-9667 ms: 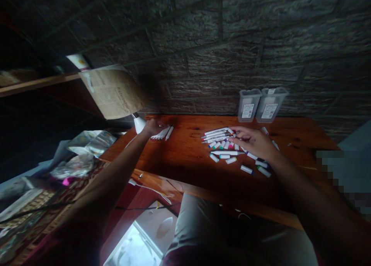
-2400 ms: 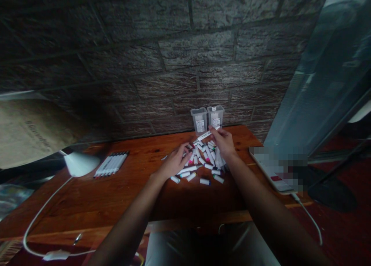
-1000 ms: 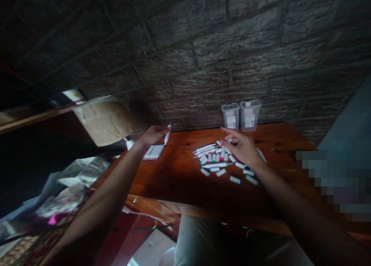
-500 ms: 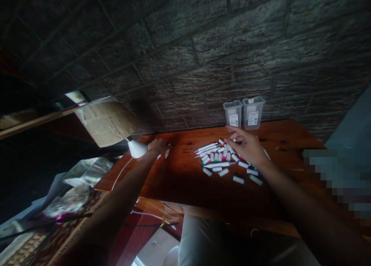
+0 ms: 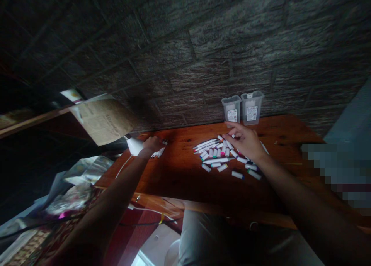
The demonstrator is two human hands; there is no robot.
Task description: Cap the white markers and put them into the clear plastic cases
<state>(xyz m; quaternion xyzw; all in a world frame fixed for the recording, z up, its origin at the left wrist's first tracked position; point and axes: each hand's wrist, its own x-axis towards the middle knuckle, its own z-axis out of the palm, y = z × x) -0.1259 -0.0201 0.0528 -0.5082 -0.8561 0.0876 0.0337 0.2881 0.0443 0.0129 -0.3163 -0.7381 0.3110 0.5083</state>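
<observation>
My left hand (image 5: 153, 143) rests at the table's left side, next to the white lamp base. Its fingers are curled down over several white marker pens (image 5: 158, 153) lying there; what they grip is hidden. Above the right edge of a loose pile, my right hand (image 5: 246, 141) is held with thumb and forefinger apart. That pile mixes white marker caps (image 5: 237, 175) with coloured ends and slim white markers (image 5: 206, 143). One longer white marker (image 5: 216, 160) lies crosswise among the caps. Some pieces are hidden beneath my right hand.
Two clear plastic containers (image 5: 252, 109) with labels stand at the back by the brick wall. A lamp with a newsprint shade (image 5: 101, 119) leans over the left end of the wooden table (image 5: 185, 181). Plastic bags (image 5: 84, 169) lie left of it.
My left hand has shifted slightly left, and more white marker ends show below it. My right hand stays over the pile in nearly the same pose. The view has tilted a little.
</observation>
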